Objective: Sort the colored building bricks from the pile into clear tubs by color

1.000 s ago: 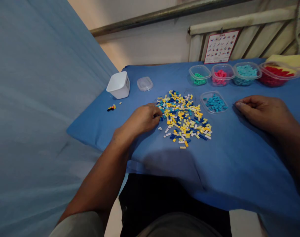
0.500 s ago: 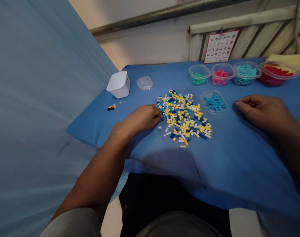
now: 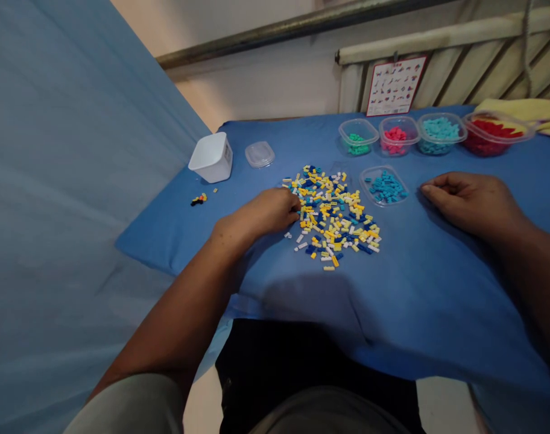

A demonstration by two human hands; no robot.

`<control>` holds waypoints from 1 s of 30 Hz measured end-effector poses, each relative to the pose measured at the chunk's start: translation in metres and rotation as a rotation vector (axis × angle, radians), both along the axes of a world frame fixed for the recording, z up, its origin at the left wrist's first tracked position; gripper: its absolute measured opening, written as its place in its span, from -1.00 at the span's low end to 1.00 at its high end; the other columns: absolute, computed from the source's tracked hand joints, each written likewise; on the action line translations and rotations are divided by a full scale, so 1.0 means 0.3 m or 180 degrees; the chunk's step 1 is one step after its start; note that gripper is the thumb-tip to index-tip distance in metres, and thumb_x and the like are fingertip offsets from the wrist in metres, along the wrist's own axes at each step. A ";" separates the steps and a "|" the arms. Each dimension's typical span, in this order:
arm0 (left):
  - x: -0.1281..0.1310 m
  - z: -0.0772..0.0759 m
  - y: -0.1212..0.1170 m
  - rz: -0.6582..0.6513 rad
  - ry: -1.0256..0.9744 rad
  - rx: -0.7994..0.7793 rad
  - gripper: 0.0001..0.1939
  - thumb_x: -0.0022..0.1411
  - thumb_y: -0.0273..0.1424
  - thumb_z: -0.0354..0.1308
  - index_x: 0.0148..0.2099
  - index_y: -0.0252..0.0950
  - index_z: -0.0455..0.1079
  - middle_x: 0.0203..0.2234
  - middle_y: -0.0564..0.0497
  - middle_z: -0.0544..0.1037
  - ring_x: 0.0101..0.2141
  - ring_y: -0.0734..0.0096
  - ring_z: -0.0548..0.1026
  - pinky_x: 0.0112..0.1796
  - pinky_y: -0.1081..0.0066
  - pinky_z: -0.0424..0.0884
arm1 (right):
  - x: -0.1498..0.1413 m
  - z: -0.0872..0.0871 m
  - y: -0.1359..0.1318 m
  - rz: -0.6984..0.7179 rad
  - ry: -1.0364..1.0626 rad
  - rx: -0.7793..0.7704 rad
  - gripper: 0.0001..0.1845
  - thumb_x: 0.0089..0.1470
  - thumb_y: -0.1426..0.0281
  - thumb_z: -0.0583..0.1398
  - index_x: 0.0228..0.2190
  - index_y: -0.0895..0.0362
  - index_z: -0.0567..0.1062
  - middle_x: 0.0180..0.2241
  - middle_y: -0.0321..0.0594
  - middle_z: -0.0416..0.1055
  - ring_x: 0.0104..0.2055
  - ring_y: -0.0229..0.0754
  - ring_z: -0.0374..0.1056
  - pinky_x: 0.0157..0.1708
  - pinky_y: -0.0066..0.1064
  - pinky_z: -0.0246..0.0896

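A loose pile of small yellow, white and blue bricks (image 3: 333, 214) lies spread on the blue cloth (image 3: 392, 289). My left hand (image 3: 261, 214) rests at the pile's left edge with its fingers curled and pinched among the bricks; what they hold is hidden. My right hand (image 3: 469, 202) lies palm down on the cloth to the right, fingers bent together, nothing visible in it. Between it and the pile sits a shallow clear tub of light blue bricks (image 3: 383, 185).
Along the back stand clear tubs of green (image 3: 357, 137), pink (image 3: 396, 135), teal (image 3: 440, 134) and red bricks (image 3: 494, 134), with a picture card (image 3: 395, 85) behind. A white box (image 3: 211, 157), a clear lid (image 3: 259, 154) and a few stray pieces (image 3: 198, 199) lie at the left.
My left hand has stayed at the pile's left edge, its fingertips shifting slightly among the bricks. The view has drifted a little to the right. My right hand has not moved.
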State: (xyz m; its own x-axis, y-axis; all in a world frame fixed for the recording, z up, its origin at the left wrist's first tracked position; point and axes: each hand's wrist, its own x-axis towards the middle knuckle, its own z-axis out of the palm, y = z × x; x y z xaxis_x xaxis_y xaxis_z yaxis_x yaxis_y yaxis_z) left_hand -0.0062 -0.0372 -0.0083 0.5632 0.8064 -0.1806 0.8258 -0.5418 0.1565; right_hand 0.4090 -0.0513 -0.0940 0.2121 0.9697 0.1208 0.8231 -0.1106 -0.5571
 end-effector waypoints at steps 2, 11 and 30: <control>0.008 0.012 0.001 -0.0027 0.0038 -0.0050 -0.80 0.37 -0.52 0.25 -0.26 -0.21 0.67 -0.30 -0.04 0.70 -0.34 0.26 0.52 -0.26 0.28 0.29 | 0.004 -0.006 0.002 0.0028 0.0010 0.0038 -0.48 0.10 -0.04 0.25 -0.15 0.05 0.79 -0.29 -0.07 0.74 -0.22 0.12 0.60 -0.17 -0.10 0.35; -0.004 0.035 0.013 -0.0083 -0.0333 0.0070 -0.76 0.51 -0.38 0.18 -0.10 -0.26 0.70 -0.22 -0.07 0.74 -0.27 0.27 0.59 -0.21 0.30 0.35 | 0.001 -0.008 0.009 0.0149 -0.0059 0.0069 -0.51 0.22 0.01 0.25 -0.10 0.09 0.78 -0.22 -0.03 0.75 -0.19 0.09 0.61 -0.16 -0.14 0.36; 0.329 -0.004 0.318 0.0256 -0.1808 0.1045 -0.75 0.56 -0.27 0.23 -0.11 -0.30 0.65 -0.21 -0.12 0.73 -0.12 0.17 0.63 -0.02 0.25 0.52 | 0.011 -0.023 0.030 0.0344 0.0012 0.0144 -0.66 0.29 0.04 0.26 -0.18 -0.06 0.77 -0.29 -0.15 0.72 -0.23 0.11 0.62 -0.20 -0.11 0.42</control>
